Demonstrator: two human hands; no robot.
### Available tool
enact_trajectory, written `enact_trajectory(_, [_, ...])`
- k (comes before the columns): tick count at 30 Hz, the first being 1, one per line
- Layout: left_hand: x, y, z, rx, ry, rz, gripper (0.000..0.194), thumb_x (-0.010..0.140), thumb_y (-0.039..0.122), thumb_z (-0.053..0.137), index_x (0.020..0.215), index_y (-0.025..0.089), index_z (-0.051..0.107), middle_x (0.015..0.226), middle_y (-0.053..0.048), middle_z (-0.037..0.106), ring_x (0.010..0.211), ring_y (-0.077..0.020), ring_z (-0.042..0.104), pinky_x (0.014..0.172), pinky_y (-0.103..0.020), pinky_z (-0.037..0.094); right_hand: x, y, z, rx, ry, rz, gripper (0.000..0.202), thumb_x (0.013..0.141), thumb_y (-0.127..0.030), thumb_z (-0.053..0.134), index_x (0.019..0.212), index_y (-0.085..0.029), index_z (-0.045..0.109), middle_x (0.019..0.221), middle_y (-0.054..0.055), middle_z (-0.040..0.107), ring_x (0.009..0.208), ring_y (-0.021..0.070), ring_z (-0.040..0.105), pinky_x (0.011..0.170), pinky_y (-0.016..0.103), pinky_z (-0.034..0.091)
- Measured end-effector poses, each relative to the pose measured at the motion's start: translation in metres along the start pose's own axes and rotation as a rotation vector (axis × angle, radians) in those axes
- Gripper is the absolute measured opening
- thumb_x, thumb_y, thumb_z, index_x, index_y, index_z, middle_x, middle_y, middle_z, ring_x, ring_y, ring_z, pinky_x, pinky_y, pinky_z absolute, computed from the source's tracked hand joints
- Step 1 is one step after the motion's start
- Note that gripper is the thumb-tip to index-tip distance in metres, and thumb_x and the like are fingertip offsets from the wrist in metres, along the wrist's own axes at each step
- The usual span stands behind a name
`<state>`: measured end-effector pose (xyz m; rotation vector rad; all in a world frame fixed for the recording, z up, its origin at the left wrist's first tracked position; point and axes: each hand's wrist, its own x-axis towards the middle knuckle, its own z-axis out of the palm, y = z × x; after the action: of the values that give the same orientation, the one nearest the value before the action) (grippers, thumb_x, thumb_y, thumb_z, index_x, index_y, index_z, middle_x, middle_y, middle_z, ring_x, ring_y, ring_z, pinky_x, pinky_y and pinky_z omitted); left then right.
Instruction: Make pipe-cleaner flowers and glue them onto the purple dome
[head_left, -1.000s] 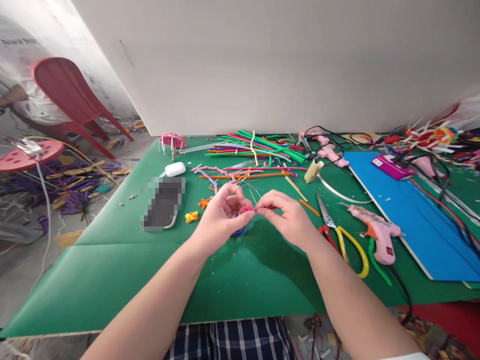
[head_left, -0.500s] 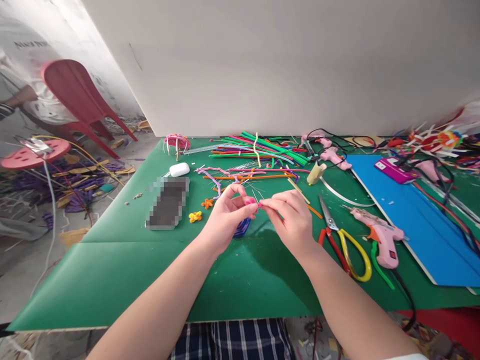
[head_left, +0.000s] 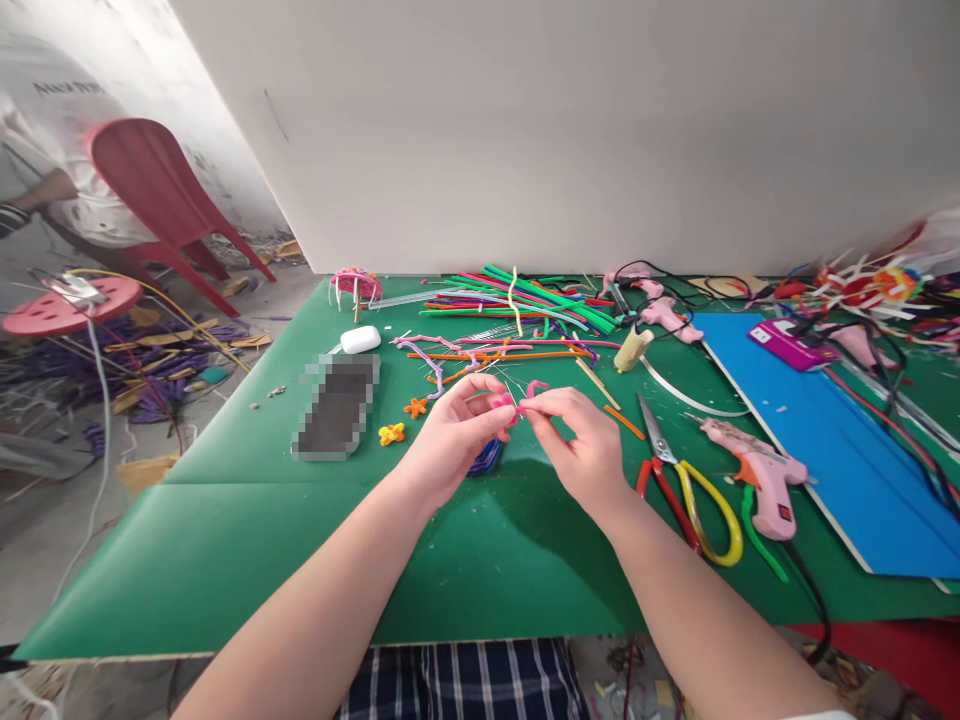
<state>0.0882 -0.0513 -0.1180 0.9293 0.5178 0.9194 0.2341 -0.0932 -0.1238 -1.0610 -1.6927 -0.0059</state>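
Note:
A pink pipe cleaner (head_left: pixel 537 387) is held up over the green table, part of it bent into a small shape between my fingers. My left hand (head_left: pixel 463 418) pinches the bunched pink part. With thumb and forefinger, my right hand (head_left: pixel 576 430) grips the same pipe cleaner just to the right, and its loose end curls up behind the fingers. A dark blue coiled piece (head_left: pixel 486 457) lies beneath my left fingers, partly hidden. Left of that hand are an orange flower (head_left: pixel 415 407) and a yellow-orange flower (head_left: pixel 391 434).
Scissors (head_left: pixel 679 480) and a pink glue gun (head_left: pixel 761 470) lie right, beside a blue board (head_left: pixel 817 430). Behind my hands is a pile of coloured pipe cleaners (head_left: pixel 525 300). A blurred-out phone (head_left: pixel 337 408) and white case (head_left: pixel 361 340) lie left. A person sits on a red chair (head_left: pixel 150 190).
My right hand has shifted and turned slightly, and a curled pink end now shows above its fingers. My left hand keeps its pinch in nearly the same place.

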Motion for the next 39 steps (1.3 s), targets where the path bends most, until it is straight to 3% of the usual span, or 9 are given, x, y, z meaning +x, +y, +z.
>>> enact_trajectory(9, [-0.002, -0.004, 0.000, 0.204, 0.150, 0.139, 0.021, 0.061, 0.022, 0.077, 0.078, 0.017, 0.064, 0.069, 0.002, 0.066, 0.066, -0.0091, 0.061, 0.064, -0.018, 0.048, -0.003, -0.005, 0.000, -0.086, 0.099, 0.066, 0.006, 0.081, -0.020, 0.060, 0.084, -0.023, 0.064, 0.079, 0.000, 0.069, 0.073, 0.0140, 0.064, 0.070, 0.028, 0.052])
enact_trajectory(19, [-0.007, -0.006, 0.004, 0.486, 0.171, 0.365, 0.011, 0.068, 0.023, 0.072, 0.077, 0.019, 0.068, 0.075, 0.001, 0.068, 0.069, -0.0114, 0.063, 0.066, -0.021, 0.052, -0.010, -0.009, 0.008, 0.165, 0.176, 0.462, 0.011, 0.077, -0.029, 0.064, 0.084, -0.025, 0.071, 0.081, -0.001, 0.072, 0.073, 0.0151, 0.067, 0.069, 0.026, 0.055])
enact_trajectory(23, [-0.008, -0.006, 0.004, 0.601, 0.178, 0.424, 0.010, 0.070, 0.023, 0.070, 0.078, 0.019, 0.068, 0.074, 0.000, 0.068, 0.067, -0.0121, 0.062, 0.064, -0.022, 0.052, -0.009, -0.010, 0.009, 0.237, 0.172, 0.552, 0.012, 0.075, -0.032, 0.065, 0.083, -0.026, 0.072, 0.081, -0.001, 0.072, 0.074, 0.0167, 0.067, 0.071, 0.029, 0.055])
enact_trajectory(33, [-0.007, -0.007, 0.002, 0.656, 0.173, 0.447, 0.008, 0.072, 0.023, 0.069, 0.078, 0.018, 0.067, 0.074, -0.001, 0.068, 0.068, -0.0125, 0.062, 0.065, -0.023, 0.052, -0.007, -0.011, 0.007, 0.295, 0.087, 0.520, 0.013, 0.078, -0.029, 0.062, 0.087, -0.027, 0.071, 0.085, -0.001, 0.072, 0.078, 0.0157, 0.067, 0.073, 0.028, 0.055])
enact_trajectory(39, [-0.006, -0.007, 0.001, 0.640, 0.152, 0.436, 0.008, 0.072, 0.021, 0.068, 0.080, 0.019, 0.067, 0.076, 0.000, 0.068, 0.069, -0.0116, 0.062, 0.065, -0.021, 0.052, -0.009, -0.009, 0.008, 0.332, 0.065, 0.474, 0.020, 0.080, -0.027, 0.060, 0.098, -0.028, 0.068, 0.098, 0.000, 0.070, 0.089, 0.0160, 0.065, 0.081, 0.029, 0.053])
